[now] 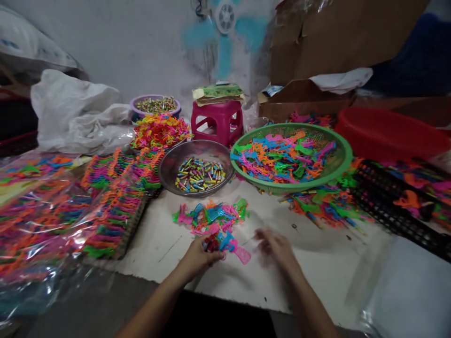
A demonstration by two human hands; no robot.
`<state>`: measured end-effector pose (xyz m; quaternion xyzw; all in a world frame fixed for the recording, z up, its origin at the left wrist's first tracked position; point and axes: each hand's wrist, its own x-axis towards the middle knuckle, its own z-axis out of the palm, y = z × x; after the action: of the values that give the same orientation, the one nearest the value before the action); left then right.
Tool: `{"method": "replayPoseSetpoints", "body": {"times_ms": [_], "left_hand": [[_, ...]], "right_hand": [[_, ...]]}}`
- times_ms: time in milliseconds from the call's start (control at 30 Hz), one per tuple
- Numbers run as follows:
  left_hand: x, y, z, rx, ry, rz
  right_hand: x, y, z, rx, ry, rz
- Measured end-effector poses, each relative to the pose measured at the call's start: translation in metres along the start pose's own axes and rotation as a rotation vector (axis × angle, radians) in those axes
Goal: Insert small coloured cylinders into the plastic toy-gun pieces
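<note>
My left hand (198, 257) rests on the white sheet (317, 272) and holds a small bunch of coloured plastic toy pieces (225, 246), a pink one sticking out to the right. My right hand (276, 246) is blurred, just right of that bunch, fingers apart and nothing visibly in it. A loose pile of pink, blue, green and orange plastic pieces (213, 215) lies just beyond both hands.
Behind the pile stand a metal bowl of small coloured sticks (196, 168) and a green basket of plastic pieces (347, 157). Bagged rows of pieces (70, 211) fill the left. A pink stool (217, 119), red basin (391, 134), cardboard box (338, 37) and fan (225, 28) stand behind.
</note>
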<state>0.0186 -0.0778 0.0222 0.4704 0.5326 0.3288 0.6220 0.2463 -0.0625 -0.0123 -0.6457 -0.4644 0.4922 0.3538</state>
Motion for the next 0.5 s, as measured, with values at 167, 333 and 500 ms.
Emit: {"method": "replayPoseSetpoints", "body": {"times_ms": [167,333,500], "left_hand": [[-0.003,-0.01,0.007,-0.013,-0.043,0.008],[-0.004,-0.024,0.006,0.058,0.213,0.108],[-0.006,-0.022,0.003,0.186,0.086,0.264]], "right_hand": [[-0.042,-0.001,0.063,0.711,-0.738,0.486],[-0.04,-0.003,0.068,0.886,-0.59,0.58],[-0.041,-0.007,0.058,0.821,-0.781,0.72]]}}
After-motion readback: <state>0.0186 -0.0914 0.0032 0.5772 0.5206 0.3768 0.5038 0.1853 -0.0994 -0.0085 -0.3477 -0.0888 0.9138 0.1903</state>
